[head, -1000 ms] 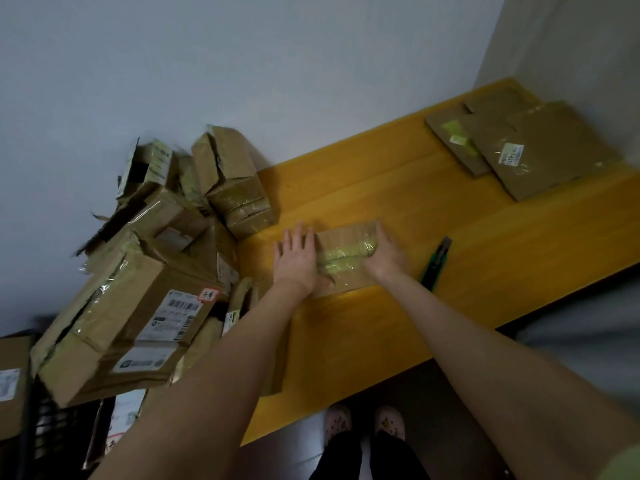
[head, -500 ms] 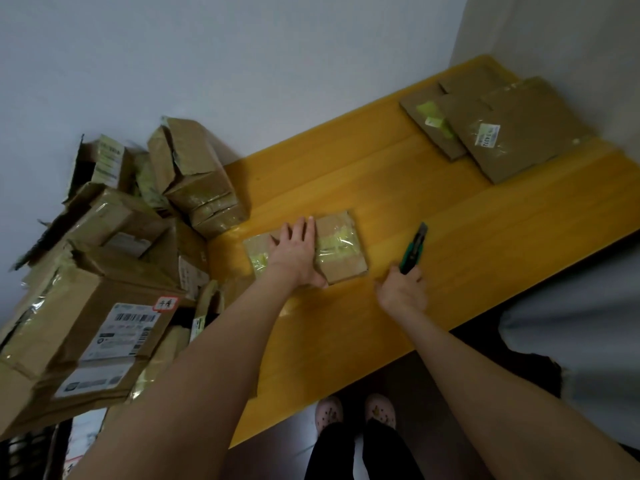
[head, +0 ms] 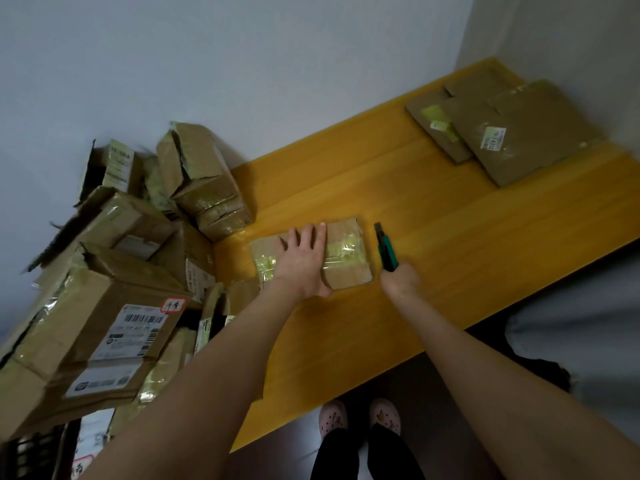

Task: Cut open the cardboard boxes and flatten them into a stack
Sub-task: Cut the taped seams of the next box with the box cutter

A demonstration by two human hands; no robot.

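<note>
A small brown cardboard box [head: 349, 252], squashed low and banded with glossy yellowish tape, lies on the smooth yellow wooden bench [head: 450, 289]. The left hand [head: 304, 263] presses flat on it, fingers straight. The right hand [head: 400, 284] curls round the near end of a slim green-and-black knife [head: 383, 245] just beside the box. Flattened cardboard [head: 519, 133] lies at the bench's far corner; crumpled boxes [head: 138, 258] pile against the pale wall [head: 242, 64].

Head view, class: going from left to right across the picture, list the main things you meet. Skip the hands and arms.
pile of cardboard boxes → small taped box → utility knife → stack of flattened cardboard
</note>
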